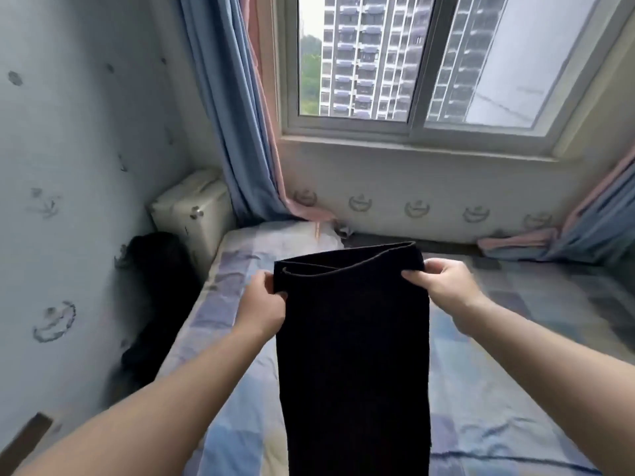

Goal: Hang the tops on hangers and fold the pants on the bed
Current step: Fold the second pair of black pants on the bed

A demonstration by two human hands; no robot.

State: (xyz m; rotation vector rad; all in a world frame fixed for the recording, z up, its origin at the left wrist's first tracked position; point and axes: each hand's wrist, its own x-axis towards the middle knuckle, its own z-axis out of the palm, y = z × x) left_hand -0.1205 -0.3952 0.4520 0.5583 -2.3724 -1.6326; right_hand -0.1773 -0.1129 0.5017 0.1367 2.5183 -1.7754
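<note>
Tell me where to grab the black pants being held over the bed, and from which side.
Take the black pants at the two ends of the top edge, one hand coming in from each side, as the left hand and right hand pinch it now. That edge is a doubled band, and the cloth hangs straight and flat below it over the bed.

Centre: black pants (pixel 354 338) hanging between left hand (pixel 264 304) and right hand (pixel 446 290), blocking straight reach across. Right of pants: bed (pixel 498 372) lying open to window wall (pixel 412 180). Left: dark heap (pixel 154 286) filling gap by bed; cream box (pixel 192 214) crowding far corner; curtain (pixel 233 149) trailing onto bed.
</note>
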